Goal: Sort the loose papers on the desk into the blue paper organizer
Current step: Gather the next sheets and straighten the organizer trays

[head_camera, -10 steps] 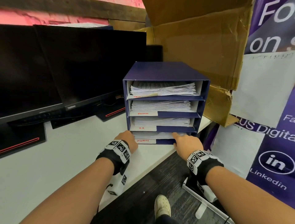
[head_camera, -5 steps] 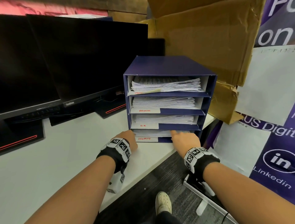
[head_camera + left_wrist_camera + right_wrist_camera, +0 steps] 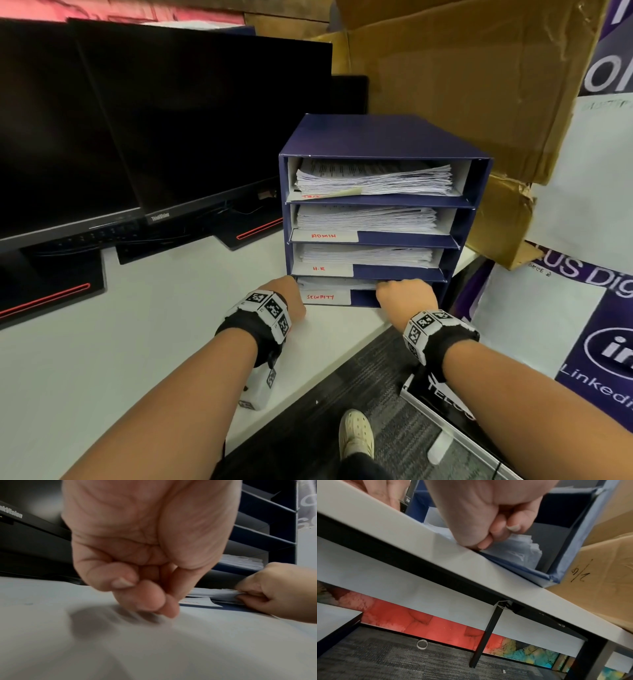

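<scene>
The white worktop [image 3: 120, 359] carries two black flat-screen monitors [image 3: 154, 137] along its far edge and, at its right end near the front edge, the dark blue four-shelf cardboard paper organizer [image 3: 383, 137], with a large brown corrugated cardboard box [image 3: 462, 68] behind it. Each of the organizer's four shelves holds a stack of white printed papers; the three lower shelves carry white labels with red handwriting, and the top shelf's label is partly covered. The bottom-shelf stack of white papers [image 3: 214, 594] lies at the organizer's front lip, and the right hand [image 3: 407, 296] is closed around its near edge, thumb above and curled fingers beneath, pinching the sheets. The left hand [image 3: 286, 298] sits on the worktop just beside the organizer's lower left corner; its fingers [image 3: 150, 599] are curled with the tips touching the worktop, holding nothing. From the head view both hands' fingers are hidden behind the knuckles, and the left wrist view is blurred.
</scene>
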A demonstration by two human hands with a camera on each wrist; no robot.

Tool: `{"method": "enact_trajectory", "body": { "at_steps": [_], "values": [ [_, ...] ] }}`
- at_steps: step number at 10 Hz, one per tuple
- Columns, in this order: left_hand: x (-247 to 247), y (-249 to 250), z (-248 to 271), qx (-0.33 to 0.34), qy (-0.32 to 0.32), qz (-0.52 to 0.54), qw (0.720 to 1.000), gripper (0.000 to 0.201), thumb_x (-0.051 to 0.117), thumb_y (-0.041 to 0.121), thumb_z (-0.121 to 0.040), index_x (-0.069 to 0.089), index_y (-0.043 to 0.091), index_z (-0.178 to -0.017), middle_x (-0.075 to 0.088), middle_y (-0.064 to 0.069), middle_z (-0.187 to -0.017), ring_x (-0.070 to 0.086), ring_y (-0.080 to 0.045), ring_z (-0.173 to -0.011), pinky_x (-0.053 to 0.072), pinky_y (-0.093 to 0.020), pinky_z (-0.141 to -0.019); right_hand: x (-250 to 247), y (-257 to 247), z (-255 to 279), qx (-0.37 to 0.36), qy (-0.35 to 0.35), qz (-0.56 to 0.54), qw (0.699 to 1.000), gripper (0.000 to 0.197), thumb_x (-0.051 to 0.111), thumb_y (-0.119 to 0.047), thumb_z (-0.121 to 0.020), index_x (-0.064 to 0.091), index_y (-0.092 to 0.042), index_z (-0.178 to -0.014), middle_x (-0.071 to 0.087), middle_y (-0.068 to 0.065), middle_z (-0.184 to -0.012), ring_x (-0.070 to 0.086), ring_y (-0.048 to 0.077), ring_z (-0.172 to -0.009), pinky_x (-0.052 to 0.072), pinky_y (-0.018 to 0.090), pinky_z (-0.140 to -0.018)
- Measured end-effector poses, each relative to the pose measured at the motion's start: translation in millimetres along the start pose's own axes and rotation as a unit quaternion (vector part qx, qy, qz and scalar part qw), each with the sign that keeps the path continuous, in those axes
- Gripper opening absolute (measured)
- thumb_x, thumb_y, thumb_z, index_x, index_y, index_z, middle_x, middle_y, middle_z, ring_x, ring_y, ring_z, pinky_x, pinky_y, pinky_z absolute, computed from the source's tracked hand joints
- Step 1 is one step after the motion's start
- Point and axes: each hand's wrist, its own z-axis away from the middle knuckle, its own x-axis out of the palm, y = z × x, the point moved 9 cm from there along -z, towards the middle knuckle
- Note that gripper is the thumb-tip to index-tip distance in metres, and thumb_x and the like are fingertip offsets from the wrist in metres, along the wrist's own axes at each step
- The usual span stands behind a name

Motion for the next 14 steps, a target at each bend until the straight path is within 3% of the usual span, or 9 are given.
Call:
{"method": "enact_trajectory", "body": {
  "at_steps": [4, 5, 6, 7, 10, 11, 12, 13, 14],
  "values": [
    [3.3, -25.9, 43.9, -0.029, -0.035, 0.194, 0.98, 0.011, 0.046, 0.01, -0.096, 0.056, 0.012, -0.097, 0.056, -0.001, -0.068, 0.054, -0.014, -0.049, 0.043, -0.02, -0.04, -1.9, -9.3, 53.6, -0.053, -0.002, 0.016, 0.998, 0.022, 0.042, -0.001, -0.091, 0.061, -0.007, -0.101, 0.069, 0.01, -0.101, 0.067, 0.029, -0.09, 0.046, 0.035, -0.069],
    [-0.5, -26.7, 58.1, -0.05, -0.019, 0.26, 0.964, 0.019, 0.045, 0.02, -0.099, 0.054, 0.009, -0.086, 0.056, -0.006, -0.069, 0.055, -0.02, -0.052, 0.047, -0.026, -0.045, -8.3, -16.5, 68.7, -0.074, -0.002, 0.014, 0.997, 0.023, 0.042, -0.007, -0.094, 0.064, -0.007, -0.101, 0.069, 0.012, -0.102, 0.067, 0.029, -0.091, 0.041, 0.033, -0.067],
    [1.5, -16.4, 66.3, -0.045, -0.037, 0.282, 0.958, 0.033, 0.046, 0.037, -0.098, 0.052, 0.006, -0.091, 0.067, -0.017, -0.085, 0.068, -0.034, -0.07, 0.058, -0.04, -0.069, -16.1, -27.1, 85.5, -0.108, -0.001, 0.011, 0.994, 0.023, 0.044, -0.012, -0.093, 0.066, -0.005, -0.096, 0.07, 0.014, -0.097, 0.066, 0.032, -0.085, 0.042, 0.033, -0.067],
    [4.2, -9.7, 70.0, -0.055, -0.037, 0.332, 0.941, 0.039, 0.052, 0.038, -0.095, 0.051, 0.0, -0.106, 0.064, -0.021, -0.084, 0.066, -0.033, -0.063, 0.059, -0.038, -0.058, -21.0, -33.9, 100.0, -0.14, 0.001, 0.002, 0.99, 0.025, 0.045, -0.016, -0.091, 0.066, -0.003, -0.091, 0.069, 0.016, -0.093, 0.065, 0.032, -0.082, 0.039, 0.031, -0.066],
    [22.5, -10.8, 74.5, -0.08, -0.033, 0.373, 0.924, 0.02, 0.07, 0.016, -0.086, 0.055, 0.004, -0.081, 0.065, -0.013, -0.079, 0.067, -0.023, -0.058, 0.055, -0.026, -0.045, -18.5, -12.5, 112.1, -0.144, 0.022, -0.128, 0.981, 0.027, 0.049, -0.035, -0.089, 0.07, -0.018, -0.089, 0.068, 0.001, -0.082, 0.063, 0.022, -0.077, 0.048, 0.028, -0.073],
    [23.4, -15.2, 75.2, -0.078, -0.042, 0.325, 0.942, 0.018, 0.069, 0.018, -0.087, 0.058, 0.004, -0.084, 0.069, -0.014, -0.082, 0.069, -0.024, -0.061, 0.06, -0.03, -0.057, -12.4, 10.6, 105.2, -0.079, 0.027, -0.277, 0.957, 0.036, 0.044, -0.054, -0.09, 0.066, -0.029, -0.075, 0.062, -0.011, -0.068, 0.057, 0.008, -0.066, 0.042, 0.023, -0.063],
    [22.8, -23.8, 81.5, -0.075, -0.06, 0.298, 0.95, 0.018, 0.068, 0.019, -0.088, 0.06, 0.003, -0.09, 0.07, -0.016, -0.089, 0.069, -0.024, -0.064, 0.06, -0.032, -0.059, 8.0, 43.9, 90.5, 0.042, 0.015, -0.375, 0.926, 0.033, 0.043, -0.055, -0.092, 0.065, -0.03, -0.089, 0.061, -0.004, -0.093, 0.06, 0.015, -0.083, 0.047, 0.028, -0.073],
    [22.2, -36.7, 90.3, -0.078, -0.09, 0.288, 0.95, 0.023, 0.068, 0.019, -0.087, 0.063, 0.0, -0.098, 0.071, -0.016, -0.087, 0.065, -0.021, -0.053, 0.055, -0.028, -0.05, 39.1, 53.6, 83.6, 0.145, -0.04, -0.398, 0.905, 0.052, 0.046, -0.052, -0.091, 0.049, -0.014, -0.127, 0.045, 0.01, -0.126, 0.055, 0.028, -0.108, 0.045, 0.036, -0.094],
    [21.6, -48.1, 99.9, -0.075, -0.099, 0.283, 0.951, 0.026, 0.069, 0.019, -0.086, 0.065, -0.001, -0.101, 0.072, -0.02, -0.093, 0.066, -0.022, -0.057, 0.059, -0.035, -0.069, 60.2, 35.0, 86.8, 0.206, -0.083, -0.531, 0.818, 0.067, 0.059, -0.047, -0.086, 0.035, -0.008, -0.135, 0.047, 0.013, -0.131, 0.053, 0.03, -0.113, 0.047, 0.035, -0.093]
  ]
}}
